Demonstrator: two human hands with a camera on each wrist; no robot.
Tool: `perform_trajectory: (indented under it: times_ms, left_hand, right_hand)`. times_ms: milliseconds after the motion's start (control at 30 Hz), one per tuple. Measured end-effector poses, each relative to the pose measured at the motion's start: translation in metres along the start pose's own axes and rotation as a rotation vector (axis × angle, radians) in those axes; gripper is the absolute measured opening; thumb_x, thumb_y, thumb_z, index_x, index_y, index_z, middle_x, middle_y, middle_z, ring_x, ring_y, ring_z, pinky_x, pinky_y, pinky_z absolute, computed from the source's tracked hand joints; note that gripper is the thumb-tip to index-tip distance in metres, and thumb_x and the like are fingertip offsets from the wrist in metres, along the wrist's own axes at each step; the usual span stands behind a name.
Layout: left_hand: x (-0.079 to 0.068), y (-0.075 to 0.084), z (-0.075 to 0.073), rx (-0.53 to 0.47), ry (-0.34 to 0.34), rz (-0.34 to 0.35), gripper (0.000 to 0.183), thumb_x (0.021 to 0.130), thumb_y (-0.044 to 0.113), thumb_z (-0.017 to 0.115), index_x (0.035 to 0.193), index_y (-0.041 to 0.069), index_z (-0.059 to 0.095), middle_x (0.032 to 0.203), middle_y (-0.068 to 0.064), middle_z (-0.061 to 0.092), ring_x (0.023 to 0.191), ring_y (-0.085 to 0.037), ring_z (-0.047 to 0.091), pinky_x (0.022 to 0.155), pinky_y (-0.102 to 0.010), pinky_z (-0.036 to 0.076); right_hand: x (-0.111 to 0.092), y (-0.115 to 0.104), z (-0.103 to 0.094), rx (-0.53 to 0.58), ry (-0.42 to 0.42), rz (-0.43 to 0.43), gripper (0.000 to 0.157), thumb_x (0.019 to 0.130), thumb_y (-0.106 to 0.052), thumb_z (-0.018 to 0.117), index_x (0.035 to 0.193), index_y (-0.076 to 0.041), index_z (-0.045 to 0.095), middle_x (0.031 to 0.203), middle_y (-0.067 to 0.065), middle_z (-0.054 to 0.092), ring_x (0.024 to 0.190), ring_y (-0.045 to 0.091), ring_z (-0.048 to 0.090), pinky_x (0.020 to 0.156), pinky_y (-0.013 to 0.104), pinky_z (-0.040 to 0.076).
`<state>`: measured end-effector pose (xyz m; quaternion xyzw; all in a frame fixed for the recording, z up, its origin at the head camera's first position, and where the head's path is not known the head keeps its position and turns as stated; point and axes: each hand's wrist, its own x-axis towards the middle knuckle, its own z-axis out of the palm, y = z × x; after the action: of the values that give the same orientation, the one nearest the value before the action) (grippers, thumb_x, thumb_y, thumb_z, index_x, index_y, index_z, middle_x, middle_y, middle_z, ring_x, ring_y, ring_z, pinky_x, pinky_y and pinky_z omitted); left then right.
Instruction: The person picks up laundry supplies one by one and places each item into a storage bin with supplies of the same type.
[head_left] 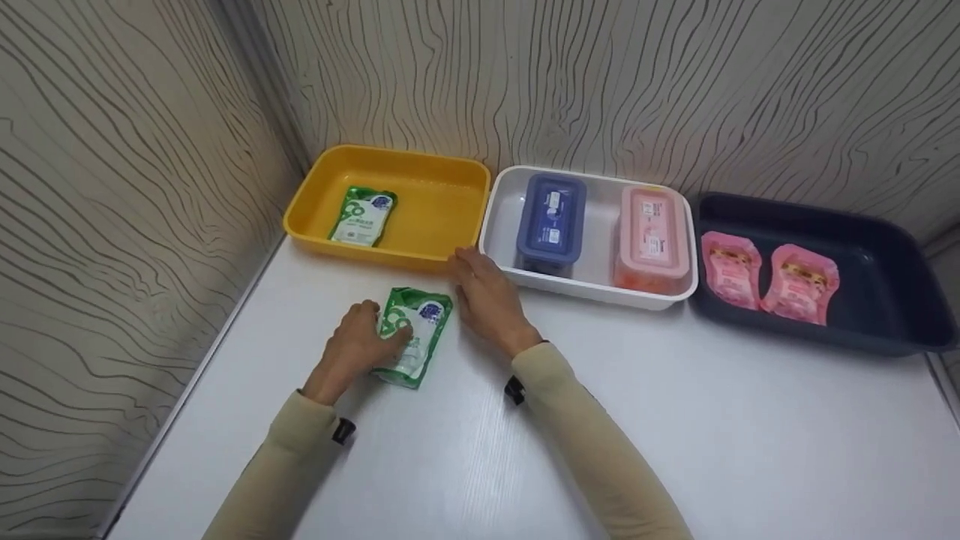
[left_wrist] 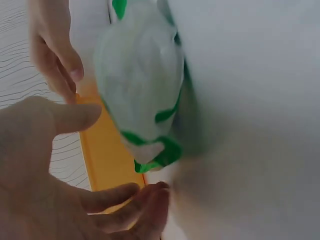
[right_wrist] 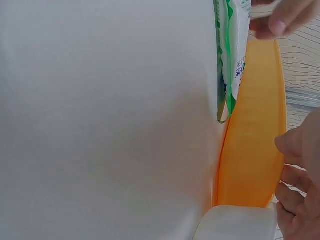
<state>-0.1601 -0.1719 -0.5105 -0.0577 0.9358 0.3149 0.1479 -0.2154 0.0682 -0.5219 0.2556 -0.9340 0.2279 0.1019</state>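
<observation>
A green-and-white refill pouch (head_left: pixel 417 341) lies on the white table in front of the yellow tray (head_left: pixel 405 259). My left hand (head_left: pixel 360 345) is over its left side, the thumb across the pouch in the head view. The left wrist view shows a gap between that thumb and the fingers, with the pouch (left_wrist: pixel 140 80) just beyond them. At the yellow tray's near right corner, my right hand (head_left: pixel 491 300) touches the rim with its fingertips. A similar green pouch (head_left: pixel 364 217) lies inside the yellow tray, toward its left.
Right of the yellow tray stands a white tray (head_left: pixel 585 288) with a blue lidded box (head_left: pixel 553 217) and a pink lidded box (head_left: pixel 654 232). Farther right, a dark blue tray (head_left: pixel 885 300) holds two pink pouches (head_left: pixel 802 285). Patterned walls (head_left: pixel 480 75) border the table behind and at left.
</observation>
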Motion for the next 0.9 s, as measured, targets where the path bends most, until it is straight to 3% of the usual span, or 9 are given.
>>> perform_trajectory:
  times_ms: [167,400,667,900]
  left_hand:
    - [-0.0095,-0.0049,0.0068,0.008,-0.026,-0.008,0.089,0.091,0.051,0.079,0.148,-0.008,0.046,0.131,-0.022,0.054,0.112,-0.032,0.055,0.1,-0.052,0.054]
    - [-0.0119,-0.0083,0.007,-0.094,-0.032,-0.053,0.08,0.091,0.042,0.083,0.144,-0.009,0.05,0.133,-0.024,0.06,0.112,-0.032,0.058,0.102,-0.052,0.055]
    - [-0.0122,-0.0086,0.009,-0.152,-0.028,-0.072,0.066,0.09,0.036,0.085,0.133,-0.003,0.054,0.118,-0.017,0.064,0.101,-0.027,0.059,0.084,-0.039,0.054]
    - [-0.0113,-0.0042,0.0094,-0.154,-0.021,-0.068,0.064,0.089,0.032,0.087,0.131,0.0,0.05,0.112,-0.017,0.064,0.096,-0.026,0.059,0.08,-0.036,0.052]
  right_hand:
    - [0.0012,-0.0001,-0.0007,-0.017,-0.025,0.021,0.048,0.11,-0.017,0.057,0.156,-0.007,0.052,0.166,0.012,0.046,0.157,0.032,0.039,0.131,0.045,0.032]
    - [0.0017,0.0,-0.0013,-0.013,-0.015,-0.007,0.05,0.107,-0.017,0.061,0.154,-0.003,0.054,0.163,0.016,0.049,0.155,0.035,0.042,0.13,0.047,0.034]
    - [0.0032,-0.0009,-0.0027,-0.016,-0.048,0.019,0.052,0.107,-0.019,0.063,0.155,-0.003,0.053,0.164,0.015,0.047,0.156,0.034,0.041,0.13,0.046,0.033]
    - [0.0024,-0.0008,-0.0027,-0.02,-0.076,0.04,0.055,0.107,-0.022,0.064,0.157,-0.003,0.051,0.166,0.013,0.045,0.158,0.032,0.038,0.131,0.045,0.031]
